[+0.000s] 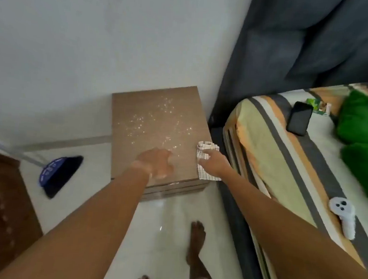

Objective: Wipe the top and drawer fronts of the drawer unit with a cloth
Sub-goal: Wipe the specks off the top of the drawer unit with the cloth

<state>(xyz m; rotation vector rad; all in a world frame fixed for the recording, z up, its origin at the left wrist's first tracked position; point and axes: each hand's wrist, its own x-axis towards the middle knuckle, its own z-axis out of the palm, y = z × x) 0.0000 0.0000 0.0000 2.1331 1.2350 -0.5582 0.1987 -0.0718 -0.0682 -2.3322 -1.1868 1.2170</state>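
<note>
a: head view, what surrounds the drawer unit [158,124]?

b: a pale wall behind it, a bed [285,168] with a striped sheet close on its right, and a blue dustpan [56,174] on the floor to its left. a black phone [300,118] and a white controller [344,216] lie on the bed. nothing sits on the brown top except glinting specks.

a: and the cloth [205,160]?

b: it is a checked cloth at the top's right front corner, bunched in the right hand [215,165], which is closed around it and presses it down; one end hangs over the edge.

a: the left hand [157,163]?

b: it is empty, fingers loosely spread, resting on the top near the front edge, just beside the cloth.
</note>
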